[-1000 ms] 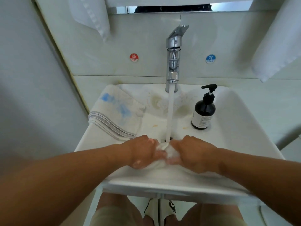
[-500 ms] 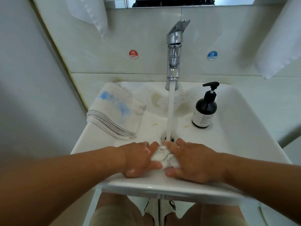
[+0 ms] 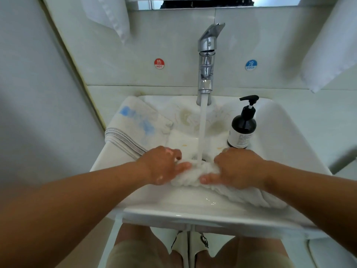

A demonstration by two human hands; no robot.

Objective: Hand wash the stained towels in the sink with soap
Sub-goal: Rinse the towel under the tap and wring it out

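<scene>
Towel being washed (image 3: 193, 176): bunched at the near middle of the sink (image 3: 193, 214), directly under the water stream (image 3: 201, 132); its tail is trailed to the right along the near wall.
Left hand (image 3: 164, 165): fingers are curled round the left end of the bunch; pale flecks, probably foam, are seen on the knuckles.
Right hand (image 3: 237, 167): closed round the right end, with the thumb laid along the cloth.
Tap (image 3: 207, 60): running, its water landing between the two hands.
Soap bottle (image 3: 241, 130): stood upright on the right ledge, just beyond the right hand, not touched.
Blue-stained towel (image 3: 135, 122): draped over the far-left rim, apart from both hands; blue marks are plainly shown.
Yellow-marked cloth (image 3: 185, 117): laid at the far side of the basin behind the stream, yellowish patches visible.
Done: one towel is judged wetted and likely soaped; rubbing or rinsing cannot be told apart.
Left: the two other stained pieces appear unwashed, so most of the task is judged outstanding.
</scene>
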